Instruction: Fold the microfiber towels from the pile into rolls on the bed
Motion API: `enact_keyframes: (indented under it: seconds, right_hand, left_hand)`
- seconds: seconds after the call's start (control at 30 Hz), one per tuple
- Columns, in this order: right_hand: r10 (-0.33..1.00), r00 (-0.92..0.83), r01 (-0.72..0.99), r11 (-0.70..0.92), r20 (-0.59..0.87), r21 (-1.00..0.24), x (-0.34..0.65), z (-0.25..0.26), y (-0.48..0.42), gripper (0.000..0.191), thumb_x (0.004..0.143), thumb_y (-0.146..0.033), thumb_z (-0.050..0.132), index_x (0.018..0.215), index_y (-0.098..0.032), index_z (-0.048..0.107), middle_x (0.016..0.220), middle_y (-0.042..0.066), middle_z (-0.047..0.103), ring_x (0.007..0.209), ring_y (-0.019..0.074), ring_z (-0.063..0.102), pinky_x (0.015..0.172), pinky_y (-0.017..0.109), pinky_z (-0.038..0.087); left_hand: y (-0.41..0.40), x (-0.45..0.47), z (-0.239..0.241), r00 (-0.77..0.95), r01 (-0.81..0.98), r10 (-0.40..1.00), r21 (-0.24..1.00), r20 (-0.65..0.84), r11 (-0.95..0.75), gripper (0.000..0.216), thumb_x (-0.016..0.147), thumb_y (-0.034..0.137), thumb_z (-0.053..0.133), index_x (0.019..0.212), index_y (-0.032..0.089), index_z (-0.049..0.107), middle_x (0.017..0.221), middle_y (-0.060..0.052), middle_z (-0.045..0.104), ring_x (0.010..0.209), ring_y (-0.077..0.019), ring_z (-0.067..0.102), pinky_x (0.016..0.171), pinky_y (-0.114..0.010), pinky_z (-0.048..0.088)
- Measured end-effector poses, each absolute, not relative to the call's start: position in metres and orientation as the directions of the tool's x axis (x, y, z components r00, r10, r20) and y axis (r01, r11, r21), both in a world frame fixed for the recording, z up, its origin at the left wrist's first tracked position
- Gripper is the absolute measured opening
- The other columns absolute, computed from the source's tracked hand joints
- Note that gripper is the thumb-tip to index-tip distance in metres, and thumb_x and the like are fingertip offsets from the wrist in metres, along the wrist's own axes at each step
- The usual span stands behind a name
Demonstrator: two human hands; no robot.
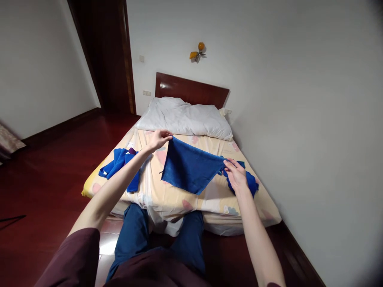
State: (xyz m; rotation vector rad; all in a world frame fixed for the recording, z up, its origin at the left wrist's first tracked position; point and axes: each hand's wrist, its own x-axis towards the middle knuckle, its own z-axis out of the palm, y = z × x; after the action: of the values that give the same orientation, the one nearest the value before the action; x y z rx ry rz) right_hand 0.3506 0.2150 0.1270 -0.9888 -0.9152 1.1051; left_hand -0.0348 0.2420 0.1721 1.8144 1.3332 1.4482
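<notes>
A blue cloth [191,167] hangs stretched between my two hands above the bed. My left hand [160,140] pinches its upper left corner, the higher of the two held corners. At the upper right corner, my right hand [236,173] has thumb and fingers closed on the cloth. Below and behind my right hand lies a crumpled heap of blue cloth [251,184], partly covered by that hand. More blue cloths [118,161] lie loosely to the left, partly behind my left forearm, with a small dark purple item [132,151] beside them.
The bed [170,201] has a pale yellow patterned sheet. A white quilt or pillow [185,115] lies against the dark wooden headboard [191,89]. A white wall stands close along the right side; reddish floor [60,175] stretches to the left.
</notes>
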Motion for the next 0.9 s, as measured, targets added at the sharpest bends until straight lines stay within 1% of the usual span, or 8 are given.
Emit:
enact_keyframes:
  seconds: [0.17, 0.27, 0.33, 0.43, 0.5, 0.6, 0.73, 0.9]
  right_hand:
    - [0.977, 0.186, -0.213, 0.147, 0.108, -0.966, 0.357, 0.127, 0.197, 0.052, 0.046, -0.03, 0.095, 0.091, -0.015, 0.074, 0.079, 0.003, 0.07, 0.065, 0.0098, 0.058, 0.055, 0.02, 0.044]
    - [0.991, 0.117, -0.21, 0.091, 0.067, -0.973, 0.365, 0.115, 0.181, 0.05, 0.048, -0.031, 0.095, 0.09, -0.015, 0.074, 0.081, 0.003, 0.07, 0.068, 0.0108, 0.059, 0.058, 0.021, 0.045]
    - [0.997, 0.073, -0.212, 0.014, -0.002, -0.977, 0.37, 0.104, 0.167, 0.048, 0.047, -0.031, 0.096, 0.086, -0.014, 0.074, 0.077, 0.003, 0.069, 0.066, 0.0107, 0.058, 0.058, 0.022, 0.044]
    - [0.995, 0.011, -0.195, -0.094, -0.098, -0.976, 0.375, 0.089, 0.14, 0.042, 0.048, -0.03, 0.096, 0.08, -0.014, 0.073, 0.072, 0.002, 0.067, 0.063, 0.0105, 0.056, 0.057, 0.022, 0.043]
    - [0.991, -0.026, -0.189, -0.135, -0.133, -0.973, 0.376, 0.082, 0.118, 0.038, 0.052, -0.03, 0.094, 0.08, -0.015, 0.072, 0.072, 0.002, 0.066, 0.062, 0.0105, 0.055, 0.057, 0.022, 0.043]
    - [0.981, -0.085, -0.195, -0.186, -0.172, -0.963, 0.375, 0.077, 0.092, 0.033, 0.058, -0.03, 0.092, 0.08, -0.017, 0.072, 0.073, 0.002, 0.065, 0.063, 0.0108, 0.055, 0.058, 0.022, 0.044]
    - [0.97, -0.156, -0.188, -0.216, -0.188, -0.958, 0.368, 0.071, 0.092, 0.029, 0.061, -0.029, 0.09, 0.08, -0.017, 0.072, 0.072, 0.002, 0.064, 0.064, 0.0117, 0.056, 0.06, 0.023, 0.045]
    - [0.978, -0.139, -0.245, -0.187, -0.157, -0.951, 0.348, 0.068, 0.145, 0.034, 0.055, -0.03, 0.092, 0.078, -0.016, 0.072, 0.073, 0.002, 0.065, 0.061, 0.0113, 0.056, 0.057, 0.024, 0.047]
  left_hand:
    - [0.216, -0.037, 0.174, 0.015, 0.402, 0.895, 0.817, 0.446, -0.414, 0.039, 0.074, 0.048, 0.073, 0.092, 0.014, 0.072, 0.084, -0.008, 0.074, 0.079, -0.0195, 0.068, 0.068, -0.027, 0.051]
    - [0.187, -0.039, 0.157, 0.038, 0.404, 0.919, 0.835, 0.392, -0.373, 0.04, 0.072, 0.052, 0.074, 0.089, 0.016, 0.073, 0.088, -0.007, 0.074, 0.082, -0.02, 0.067, 0.073, -0.029, 0.052]
    - [0.162, -0.041, 0.136, 0.034, 0.366, 0.953, 0.884, 0.301, -0.292, 0.042, 0.07, 0.054, 0.073, 0.088, 0.017, 0.073, 0.087, -0.007, 0.074, 0.081, -0.0205, 0.067, 0.073, -0.03, 0.053]
    - [0.116, -0.043, 0.103, -0.014, 0.264, 0.991, 0.957, 0.13, -0.122, 0.042, 0.067, 0.055, 0.075, 0.088, 0.02, 0.072, 0.079, -0.005, 0.072, 0.076, -0.0211, 0.067, 0.071, -0.033, 0.054]
    - [0.084, -0.045, 0.088, -0.051, 0.217, 0.998, 0.976, 0.027, -0.015, 0.037, 0.064, 0.054, 0.077, 0.086, 0.025, 0.072, 0.077, -0.003, 0.072, 0.073, -0.0204, 0.065, 0.068, -0.033, 0.053]
    - [0.048, -0.049, 0.079, -0.086, 0.167, 0.993, 0.982, -0.076, 0.09, 0.03, 0.064, 0.052, 0.077, 0.083, 0.029, 0.071, 0.071, 0.002, 0.071, 0.066, -0.0178, 0.063, 0.063, -0.031, 0.051]
    - [0.04, -0.055, 0.079, -0.091, 0.167, 0.991, 0.979, -0.099, 0.113, 0.031, 0.068, 0.055, 0.074, 0.086, 0.03, 0.069, 0.065, 0.004, 0.068, 0.062, -0.0159, 0.062, 0.058, -0.027, 0.047]
    - [0.094, -0.066, 0.071, -0.055, 0.107, 0.995, 0.991, -0.077, 0.083, 0.039, 0.066, 0.055, 0.076, 0.09, 0.025, 0.067, 0.065, 0.003, 0.068, 0.06, -0.0157, 0.063, 0.053, -0.026, 0.044]
